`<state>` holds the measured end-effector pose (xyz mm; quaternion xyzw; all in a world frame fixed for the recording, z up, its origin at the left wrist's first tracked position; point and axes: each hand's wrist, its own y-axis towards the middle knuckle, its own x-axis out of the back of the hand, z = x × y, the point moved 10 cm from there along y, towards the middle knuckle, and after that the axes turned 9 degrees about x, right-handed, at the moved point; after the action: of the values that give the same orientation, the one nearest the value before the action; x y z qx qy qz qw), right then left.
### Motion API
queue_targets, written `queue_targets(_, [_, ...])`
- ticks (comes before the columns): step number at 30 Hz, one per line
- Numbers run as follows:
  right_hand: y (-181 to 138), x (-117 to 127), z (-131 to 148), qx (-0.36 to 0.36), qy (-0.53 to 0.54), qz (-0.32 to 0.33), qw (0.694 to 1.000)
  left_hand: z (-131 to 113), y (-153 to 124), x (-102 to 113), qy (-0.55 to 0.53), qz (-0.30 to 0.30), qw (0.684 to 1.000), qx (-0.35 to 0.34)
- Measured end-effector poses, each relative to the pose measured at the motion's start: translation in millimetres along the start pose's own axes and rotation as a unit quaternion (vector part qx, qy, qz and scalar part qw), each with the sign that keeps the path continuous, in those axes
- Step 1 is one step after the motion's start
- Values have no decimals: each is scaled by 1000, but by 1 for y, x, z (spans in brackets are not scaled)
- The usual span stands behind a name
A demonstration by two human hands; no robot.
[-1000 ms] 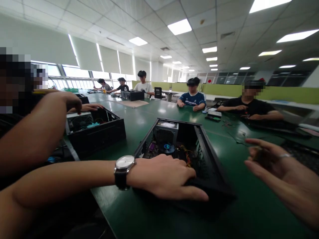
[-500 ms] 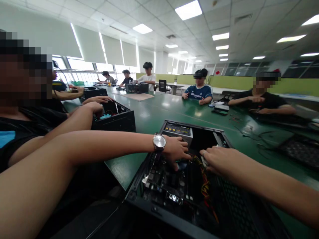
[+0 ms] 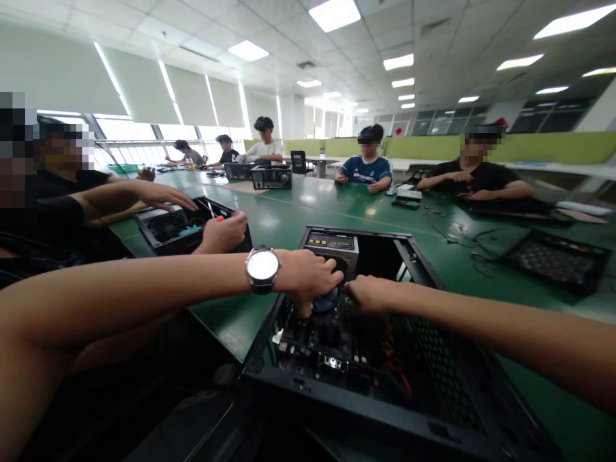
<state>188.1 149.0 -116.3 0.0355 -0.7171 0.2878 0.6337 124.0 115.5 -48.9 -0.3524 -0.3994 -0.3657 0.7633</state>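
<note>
An open black computer case (image 3: pixel 366 410) lies on its side in front of me. Inside it are a motherboard (image 3: pixel 332 333), a power supply (image 3: pixel 332 242) at the far end and a bundle of red and yellow cables (image 3: pixel 392 359). My left hand (image 3: pixel 312 276), with a watch on its wrist, curls over a round bluish cooling fan (image 3: pixel 328 300), thumb on the near side and fingers beyond. Close beside it, my right hand (image 3: pixel 368 295) is closed, low over the board. What its fingers hold is hidden.
On the green table (image 3: pixel 260 224), a co-worker at left reaches over another open case (image 3: pixel 168 224) with a screwdriver (image 3: pixel 214 215). A black mesh panel (image 3: pixel 558 256) and loose cables lie at right. More people sit around the far side.
My right hand has come left and down from the cables toward the fan. My left hand has moved slightly left and now curls over the fan. The view has turned a little right.
</note>
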Motion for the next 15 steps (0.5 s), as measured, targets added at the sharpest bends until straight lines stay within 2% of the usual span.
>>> queue_targets(2, [13, -1, 9, 10, 15, -10, 1000, 3, -4, -3, -6, 18, 1000, 11])
queue_targets(5, [29, -3, 18, 12, 25, -21, 999, 5, -3, -5, -10, 2, 1000, 15])
queue_targets(8, [32, 0, 19, 4, 11, -18, 1000, 6, 5, -10, -9, -3, 1000, 16])
queue_targets(11, [15, 14, 11, -5, -28, -23, 999, 1, 18, -13, -5, -24, 1000, -3])
queue_targets(15, [-43, 42, -11, -19, -69, -64, 995, -17, 45, -14, 25, -92, 994, -54])
